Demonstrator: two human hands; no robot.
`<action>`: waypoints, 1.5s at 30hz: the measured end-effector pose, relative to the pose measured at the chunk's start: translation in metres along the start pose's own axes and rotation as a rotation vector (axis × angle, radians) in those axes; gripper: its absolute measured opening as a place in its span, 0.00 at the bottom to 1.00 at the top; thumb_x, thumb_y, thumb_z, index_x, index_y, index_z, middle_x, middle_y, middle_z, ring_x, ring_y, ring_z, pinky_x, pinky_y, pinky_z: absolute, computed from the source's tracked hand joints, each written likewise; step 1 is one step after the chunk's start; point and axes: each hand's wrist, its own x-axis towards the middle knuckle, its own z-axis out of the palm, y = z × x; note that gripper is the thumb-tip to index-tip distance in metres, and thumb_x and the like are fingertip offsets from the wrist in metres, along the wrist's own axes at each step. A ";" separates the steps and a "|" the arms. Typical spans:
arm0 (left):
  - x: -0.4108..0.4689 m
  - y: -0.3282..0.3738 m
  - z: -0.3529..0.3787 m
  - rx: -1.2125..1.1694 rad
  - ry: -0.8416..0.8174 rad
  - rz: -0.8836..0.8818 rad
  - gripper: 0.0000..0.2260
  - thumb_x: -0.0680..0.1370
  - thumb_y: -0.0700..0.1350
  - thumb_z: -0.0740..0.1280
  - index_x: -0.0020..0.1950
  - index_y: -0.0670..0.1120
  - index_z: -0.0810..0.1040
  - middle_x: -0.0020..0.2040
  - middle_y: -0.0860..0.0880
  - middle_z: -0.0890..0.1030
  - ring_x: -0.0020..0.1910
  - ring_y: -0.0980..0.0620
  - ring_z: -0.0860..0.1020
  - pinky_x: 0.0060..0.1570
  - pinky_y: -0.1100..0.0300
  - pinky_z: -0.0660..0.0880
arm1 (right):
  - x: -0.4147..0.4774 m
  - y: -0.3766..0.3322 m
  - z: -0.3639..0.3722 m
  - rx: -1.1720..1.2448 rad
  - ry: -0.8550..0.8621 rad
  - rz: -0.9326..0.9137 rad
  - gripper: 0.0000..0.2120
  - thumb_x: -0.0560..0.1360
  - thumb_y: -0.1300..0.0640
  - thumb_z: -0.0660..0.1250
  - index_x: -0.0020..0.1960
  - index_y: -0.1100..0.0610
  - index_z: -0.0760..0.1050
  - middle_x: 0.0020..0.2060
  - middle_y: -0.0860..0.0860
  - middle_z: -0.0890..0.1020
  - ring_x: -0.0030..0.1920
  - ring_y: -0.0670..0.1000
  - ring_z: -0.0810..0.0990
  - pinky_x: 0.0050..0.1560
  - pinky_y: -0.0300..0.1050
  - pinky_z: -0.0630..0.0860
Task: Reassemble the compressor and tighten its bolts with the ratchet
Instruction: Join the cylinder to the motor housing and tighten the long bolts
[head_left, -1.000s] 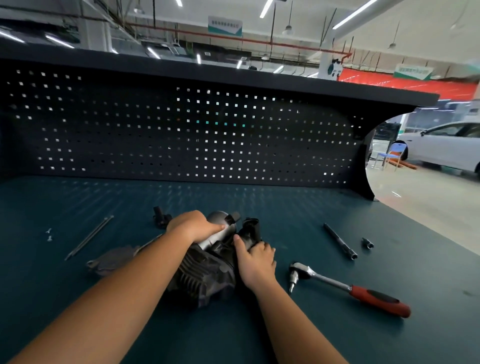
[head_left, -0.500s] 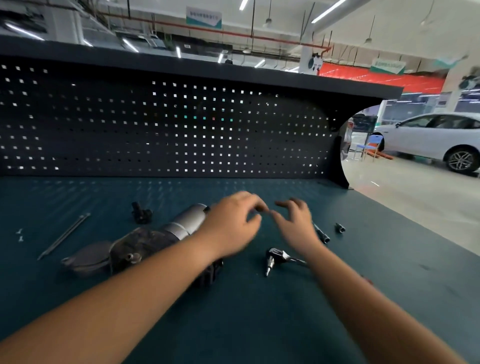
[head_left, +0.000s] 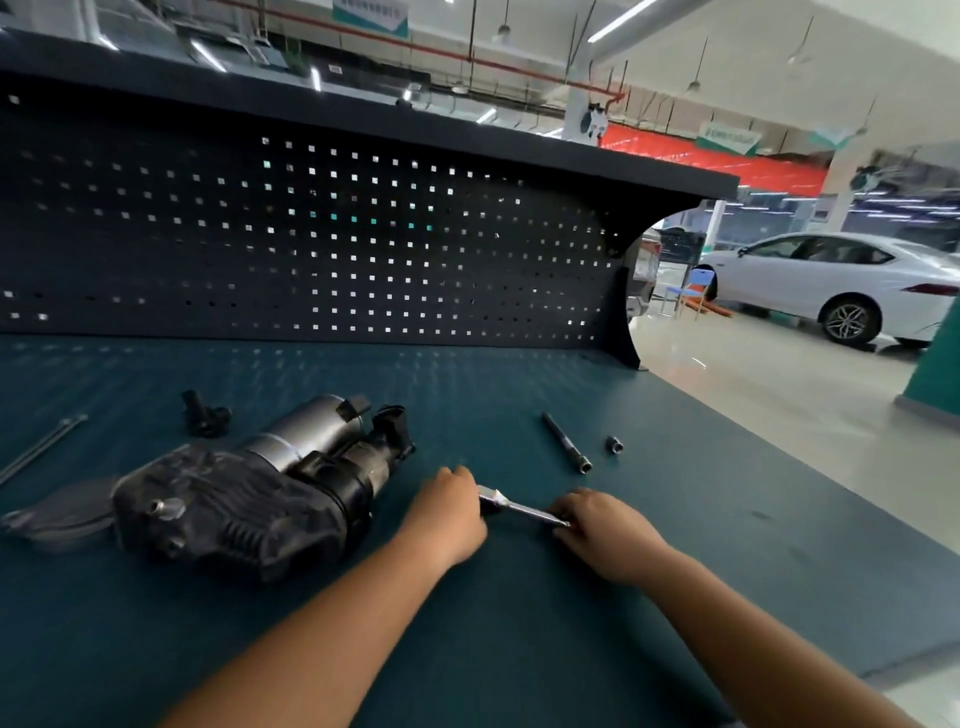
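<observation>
You are holding the ratchet (head_left: 521, 510) in both hands, low over the dark teal bench top (head_left: 519, 649). Your left hand (head_left: 448, 514) is curling round its head end and your right hand (head_left: 605, 535) is closing over the handle, so only the bright shaft is showing between them. Whether the tool is touching the surface cannot be told.

The compressor (head_left: 249, 493) is lying on its side just left of your left hand, apart from it, with its silver cylinder pointing toward the black pegboard (head_left: 311, 234) that is backing the bench. A grey cover plate (head_left: 57, 519) is lying at its near-left end, a small black part (head_left: 205, 415) is sitting behind it, and thin rods (head_left: 41, 449) are lying at the far left. Beyond your right hand an extension bar (head_left: 565, 442) and a small socket (head_left: 614, 445) are lying near each other.

Past the bench's right end, a pale glossy floor (head_left: 779, 415) is stretching out to a white car (head_left: 841, 283), a blue chair (head_left: 691, 291) and a red banner (head_left: 701, 161) under strip lights.
</observation>
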 end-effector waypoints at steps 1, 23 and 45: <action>0.000 -0.004 -0.001 -0.114 0.036 0.002 0.11 0.76 0.44 0.65 0.57 0.42 0.72 0.58 0.43 0.76 0.58 0.44 0.74 0.49 0.58 0.68 | -0.005 -0.003 0.001 -0.003 0.053 0.023 0.12 0.79 0.52 0.58 0.60 0.51 0.72 0.55 0.49 0.77 0.56 0.52 0.76 0.51 0.44 0.71; -0.113 -0.015 -0.075 -0.512 0.221 0.936 0.14 0.79 0.53 0.60 0.55 0.44 0.78 0.41 0.55 0.74 0.39 0.62 0.72 0.42 0.74 0.67 | -0.123 -0.125 -0.062 1.846 -0.435 0.348 0.22 0.63 0.36 0.62 0.30 0.55 0.77 0.23 0.49 0.63 0.21 0.46 0.60 0.22 0.36 0.59; -0.093 -0.058 -0.065 -1.058 0.073 0.247 0.07 0.74 0.42 0.72 0.46 0.54 0.83 0.34 0.54 0.79 0.32 0.59 0.75 0.36 0.64 0.74 | 0.073 0.018 -0.054 -0.114 -0.097 0.452 0.08 0.75 0.59 0.65 0.53 0.61 0.75 0.50 0.56 0.80 0.45 0.55 0.76 0.41 0.43 0.70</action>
